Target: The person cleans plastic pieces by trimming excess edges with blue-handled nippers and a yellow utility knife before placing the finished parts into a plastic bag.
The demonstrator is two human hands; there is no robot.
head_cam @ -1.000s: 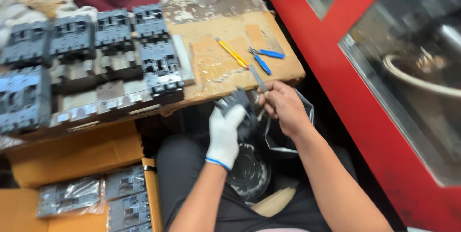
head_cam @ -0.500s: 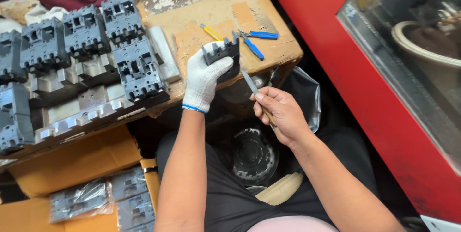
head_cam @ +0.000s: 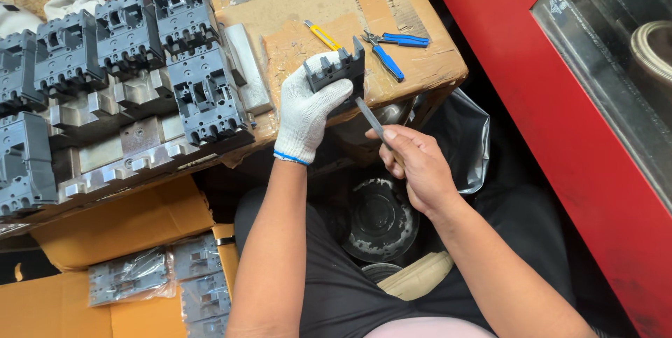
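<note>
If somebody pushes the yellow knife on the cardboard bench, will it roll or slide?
The yellow knife looks slim and flat, so it would probably slide, not roll. It seems light and rigid. The worn cardboard benchtop may slow it slightly.

Our left hand (head_cam: 308,110), in a white knit glove with a blue cuff, reaches far and slightly right with the forearm bare, fingers curled in a firm grip. Our bare right hand (head_cam: 416,166) sits nearer on the right, fingers pinched closed, wrist bent inward.
</note>
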